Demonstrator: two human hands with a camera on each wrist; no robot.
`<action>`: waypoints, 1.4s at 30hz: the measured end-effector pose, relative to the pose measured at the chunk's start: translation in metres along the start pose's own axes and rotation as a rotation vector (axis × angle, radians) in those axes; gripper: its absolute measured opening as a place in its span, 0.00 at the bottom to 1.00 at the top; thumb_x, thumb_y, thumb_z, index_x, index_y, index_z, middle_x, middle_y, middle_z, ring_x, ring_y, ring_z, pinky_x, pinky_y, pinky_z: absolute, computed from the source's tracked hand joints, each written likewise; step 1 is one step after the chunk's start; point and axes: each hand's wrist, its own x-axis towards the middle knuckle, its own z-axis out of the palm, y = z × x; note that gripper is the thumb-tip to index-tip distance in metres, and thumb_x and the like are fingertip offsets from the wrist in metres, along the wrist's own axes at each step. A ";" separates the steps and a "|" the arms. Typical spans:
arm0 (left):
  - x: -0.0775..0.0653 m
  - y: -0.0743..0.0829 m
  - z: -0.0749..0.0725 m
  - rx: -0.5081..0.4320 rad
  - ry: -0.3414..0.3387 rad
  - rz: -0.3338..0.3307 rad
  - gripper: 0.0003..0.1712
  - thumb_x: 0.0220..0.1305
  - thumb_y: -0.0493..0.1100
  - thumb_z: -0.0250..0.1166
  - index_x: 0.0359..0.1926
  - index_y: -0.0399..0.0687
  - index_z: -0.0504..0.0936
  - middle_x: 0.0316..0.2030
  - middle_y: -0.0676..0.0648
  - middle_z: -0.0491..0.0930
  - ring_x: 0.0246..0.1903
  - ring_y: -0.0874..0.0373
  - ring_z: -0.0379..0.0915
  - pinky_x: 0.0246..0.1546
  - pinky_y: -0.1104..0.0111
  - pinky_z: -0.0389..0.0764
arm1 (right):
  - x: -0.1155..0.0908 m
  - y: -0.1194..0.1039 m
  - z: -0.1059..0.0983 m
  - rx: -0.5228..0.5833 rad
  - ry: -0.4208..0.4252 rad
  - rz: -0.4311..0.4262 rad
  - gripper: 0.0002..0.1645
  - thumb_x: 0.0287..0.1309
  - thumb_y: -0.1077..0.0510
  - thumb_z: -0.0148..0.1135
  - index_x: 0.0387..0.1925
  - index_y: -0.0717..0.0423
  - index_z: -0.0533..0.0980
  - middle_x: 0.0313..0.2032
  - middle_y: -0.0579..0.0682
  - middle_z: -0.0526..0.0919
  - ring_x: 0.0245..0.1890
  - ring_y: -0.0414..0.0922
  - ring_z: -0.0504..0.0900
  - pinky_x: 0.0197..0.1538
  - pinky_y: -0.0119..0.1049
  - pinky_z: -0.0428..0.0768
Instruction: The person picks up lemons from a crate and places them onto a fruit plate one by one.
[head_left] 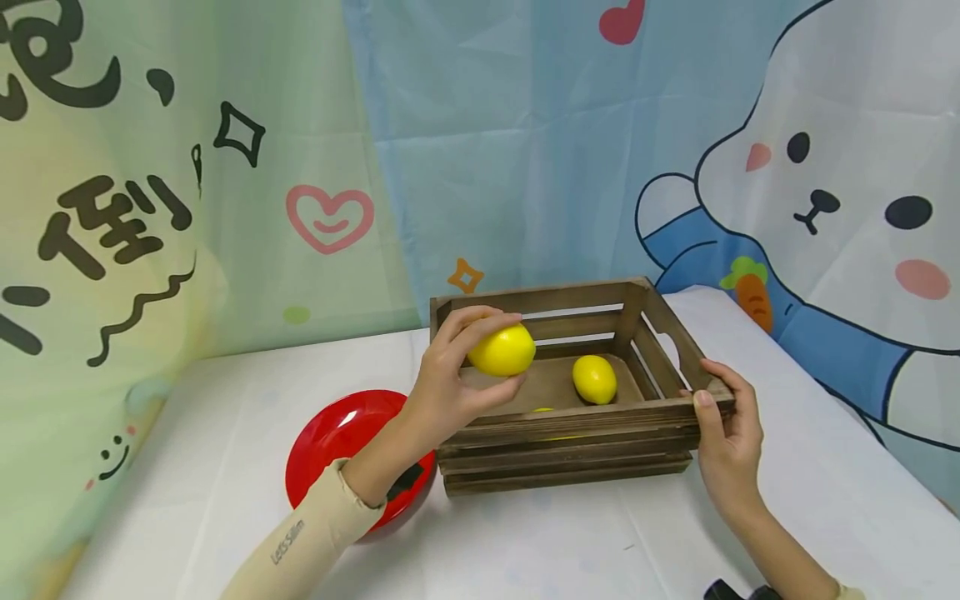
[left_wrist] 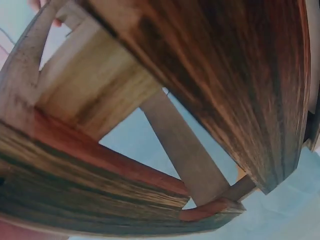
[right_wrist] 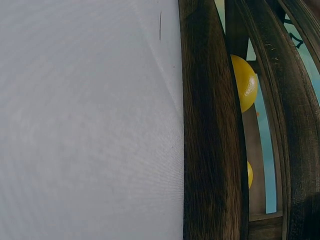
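Observation:
My left hand [head_left: 448, 375] pinches a yellow lemon [head_left: 504, 350] between thumb and fingers, above the left part of a slatted wooden crate [head_left: 570, 425]. Inside the crate, a second lemon [head_left: 595, 380] lies on the floor toward the right. Only slivers of another lemon [head_left: 543, 410] show behind the front slats. At the crate's front right corner, my right hand [head_left: 731, 442] grips the rim, thumb on the front edge and fingers over the side. Crate slats [left_wrist: 220, 75] fill much of the left wrist view. Through the slats, the right wrist view shows parts of two lemons [right_wrist: 246, 84].
A round red plate [head_left: 322, 433] lies on the white-covered table [head_left: 202, 467] left of the crate, partly hidden under my left forearm. Behind the table hangs a printed cloth [head_left: 480, 158]. Something black [head_left: 723, 591] shows at the bottom edge by my right forearm.

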 end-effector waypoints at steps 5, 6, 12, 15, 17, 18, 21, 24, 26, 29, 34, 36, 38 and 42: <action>-0.004 -0.002 -0.004 -0.022 0.053 0.008 0.30 0.49 0.32 0.74 0.56 0.47 0.78 0.56 0.44 0.71 0.55 0.51 0.70 0.50 0.61 0.81 | 0.001 0.000 -0.001 0.007 0.003 -0.004 0.25 0.64 0.74 0.44 0.64 0.70 0.64 0.53 0.51 0.73 0.46 0.38 0.81 0.48 0.21 0.74; -0.005 -0.002 -0.004 -0.020 0.058 0.005 0.30 0.49 0.32 0.74 0.56 0.47 0.78 0.56 0.44 0.71 0.55 0.51 0.70 0.50 0.61 0.81 | 0.001 0.001 -0.001 0.008 0.003 -0.005 0.25 0.64 0.74 0.44 0.63 0.70 0.64 0.52 0.51 0.73 0.46 0.38 0.81 0.48 0.21 0.74; -0.014 -0.007 -0.008 -0.125 0.095 -0.027 0.32 0.47 0.28 0.74 0.56 0.44 0.77 0.57 0.41 0.70 0.55 0.50 0.70 0.51 0.60 0.81 | 0.000 0.000 0.000 0.012 0.009 -0.007 0.25 0.64 0.74 0.44 0.63 0.70 0.64 0.51 0.51 0.74 0.46 0.37 0.81 0.48 0.21 0.74; -0.019 -0.009 -0.010 -0.195 0.117 -0.029 0.33 0.46 0.26 0.74 0.56 0.40 0.76 0.58 0.38 0.69 0.56 0.48 0.70 0.52 0.59 0.81 | 0.000 0.000 0.001 0.023 0.007 -0.005 0.25 0.64 0.74 0.44 0.63 0.70 0.64 0.51 0.51 0.74 0.46 0.38 0.81 0.48 0.21 0.74; -0.022 -0.010 -0.013 -0.200 0.125 -0.021 0.33 0.46 0.25 0.73 0.56 0.40 0.76 0.58 0.36 0.68 0.56 0.47 0.69 0.51 0.60 0.81 | -0.001 0.001 0.001 0.031 0.007 -0.001 0.25 0.64 0.74 0.44 0.63 0.70 0.64 0.51 0.51 0.73 0.46 0.38 0.82 0.48 0.21 0.75; -0.024 -0.010 -0.014 -0.199 0.126 -0.017 0.33 0.46 0.25 0.73 0.56 0.40 0.76 0.58 0.36 0.68 0.55 0.47 0.70 0.51 0.60 0.81 | -0.001 0.001 0.001 0.033 0.007 0.000 0.25 0.64 0.74 0.44 0.63 0.70 0.64 0.52 0.51 0.73 0.46 0.38 0.82 0.49 0.21 0.75; -0.029 -0.011 -0.019 -0.203 0.119 -0.010 0.34 0.45 0.24 0.73 0.56 0.40 0.75 0.58 0.36 0.68 0.55 0.46 0.70 0.51 0.62 0.81 | -0.001 0.001 0.002 0.026 0.009 0.007 0.25 0.65 0.74 0.44 0.63 0.70 0.65 0.53 0.51 0.73 0.46 0.38 0.81 0.49 0.21 0.75; -0.032 -0.012 -0.025 -0.225 0.109 -0.018 0.34 0.45 0.23 0.72 0.57 0.38 0.75 0.57 0.36 0.68 0.54 0.46 0.70 0.51 0.63 0.81 | 0.000 0.001 0.002 0.021 0.010 0.010 0.25 0.65 0.74 0.43 0.63 0.69 0.65 0.53 0.51 0.72 0.46 0.38 0.81 0.49 0.21 0.74; -0.034 -0.014 -0.029 -0.245 0.108 -0.031 0.34 0.45 0.21 0.71 0.57 0.36 0.75 0.57 0.34 0.68 0.54 0.47 0.71 0.52 0.63 0.80 | 0.000 0.001 0.002 0.025 0.014 0.008 0.25 0.65 0.74 0.44 0.63 0.69 0.65 0.53 0.52 0.72 0.46 0.38 0.81 0.49 0.21 0.74; -0.038 -0.017 -0.037 -0.267 0.117 -0.066 0.35 0.46 0.20 0.70 0.57 0.34 0.74 0.58 0.33 0.67 0.56 0.47 0.69 0.53 0.63 0.80 | 0.000 0.001 0.002 0.039 0.020 0.003 0.25 0.65 0.74 0.43 0.63 0.67 0.66 0.54 0.52 0.72 0.45 0.38 0.82 0.49 0.22 0.75; -0.046 -0.020 -0.047 -0.277 0.135 -0.131 0.35 0.46 0.20 0.70 0.58 0.32 0.72 0.60 0.39 0.68 0.58 0.47 0.67 0.53 0.63 0.79 | 0.000 0.002 0.002 0.033 0.016 -0.002 0.25 0.65 0.74 0.43 0.63 0.68 0.66 0.54 0.52 0.72 0.45 0.38 0.82 0.49 0.22 0.75; -0.050 -0.022 -0.050 -0.262 0.145 -0.147 0.36 0.46 0.20 0.70 0.59 0.32 0.72 0.60 0.39 0.68 0.58 0.48 0.67 0.53 0.64 0.79 | 0.000 0.002 0.001 0.029 0.012 -0.005 0.25 0.65 0.74 0.43 0.63 0.70 0.65 0.53 0.52 0.72 0.46 0.38 0.81 0.48 0.22 0.75; -0.054 -0.024 -0.054 -0.244 0.160 -0.156 0.37 0.45 0.19 0.70 0.59 0.32 0.72 0.60 0.37 0.67 0.59 0.49 0.66 0.53 0.66 0.79 | 0.000 0.002 0.001 0.021 0.010 -0.005 0.25 0.65 0.74 0.43 0.63 0.70 0.64 0.53 0.52 0.72 0.46 0.38 0.81 0.48 0.21 0.74; -0.063 -0.028 -0.061 -0.211 0.189 -0.161 0.36 0.44 0.18 0.70 0.58 0.31 0.72 0.58 0.34 0.67 0.60 0.50 0.65 0.52 0.67 0.79 | -0.001 0.002 0.001 0.007 0.006 -0.002 0.25 0.65 0.74 0.43 0.64 0.70 0.64 0.52 0.52 0.72 0.46 0.38 0.81 0.48 0.21 0.74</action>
